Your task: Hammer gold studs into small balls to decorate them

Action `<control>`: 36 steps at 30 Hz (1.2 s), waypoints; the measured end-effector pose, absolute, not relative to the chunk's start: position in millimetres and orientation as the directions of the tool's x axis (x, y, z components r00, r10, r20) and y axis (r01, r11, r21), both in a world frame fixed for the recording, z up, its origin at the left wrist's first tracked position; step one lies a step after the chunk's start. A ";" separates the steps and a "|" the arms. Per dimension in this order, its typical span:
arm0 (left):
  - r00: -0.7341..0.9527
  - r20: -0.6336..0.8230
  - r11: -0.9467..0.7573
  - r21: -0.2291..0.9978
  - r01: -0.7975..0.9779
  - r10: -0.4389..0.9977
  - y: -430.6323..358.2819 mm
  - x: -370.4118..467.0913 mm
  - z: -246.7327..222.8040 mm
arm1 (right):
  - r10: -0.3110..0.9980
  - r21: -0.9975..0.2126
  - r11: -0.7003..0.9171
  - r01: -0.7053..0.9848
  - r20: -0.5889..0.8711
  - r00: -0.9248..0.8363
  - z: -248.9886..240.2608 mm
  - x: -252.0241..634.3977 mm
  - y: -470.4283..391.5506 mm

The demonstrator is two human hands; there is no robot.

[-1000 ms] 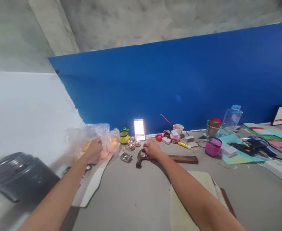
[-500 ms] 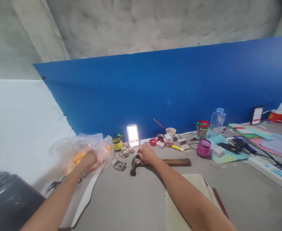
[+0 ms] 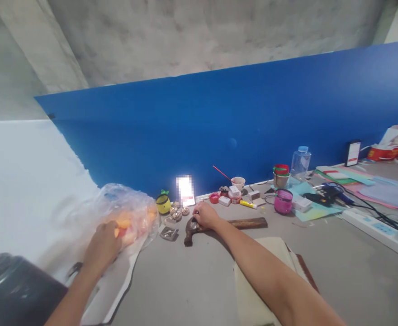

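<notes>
My left hand (image 3: 104, 242) is closed at the near side of a clear plastic bag (image 3: 112, 194). A small orange piece (image 3: 116, 232) shows at its fingertips; its kind is too blurred to make out. More orange and pinkish pieces (image 3: 126, 220) lie inside the bag. My right hand (image 3: 206, 215) is closed over the neck of a claw hammer (image 3: 246, 223), which lies flat on the table, head to the left. Its fingers are partly hidden. Left of the hammer head sits a small open box of metal bits (image 3: 168, 233), with gold-coloured balls (image 3: 176, 213) behind it.
A lit phone (image 3: 186, 190) leans by the blue partition (image 3: 185, 127). Yellow (image 3: 163, 204) and pink (image 3: 283, 201) pots, small boxes and a paper cup (image 3: 239, 183) line the back. A cream cloth item (image 3: 253, 276) lies under my right forearm. At right are a power strip (image 3: 371, 226) and cables.
My left hand has drawn back out of the plastic bag, toward me, with an orange piece at its fingertips. My right hand stays on the hammer. The view has shifted slightly.
</notes>
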State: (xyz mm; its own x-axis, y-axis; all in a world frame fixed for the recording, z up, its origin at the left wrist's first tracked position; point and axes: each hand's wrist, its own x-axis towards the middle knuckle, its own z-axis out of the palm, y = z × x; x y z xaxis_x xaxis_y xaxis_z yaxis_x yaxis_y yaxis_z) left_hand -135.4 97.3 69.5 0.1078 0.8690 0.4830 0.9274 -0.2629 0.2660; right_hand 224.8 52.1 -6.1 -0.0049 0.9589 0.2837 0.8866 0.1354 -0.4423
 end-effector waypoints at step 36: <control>0.640 -0.133 0.325 0.926 -0.192 0.757 -21.6 -20.0 14.0 | 0.843 -0.964 0.261 -0.042 0.207 0.496 175.0 273.8 23.3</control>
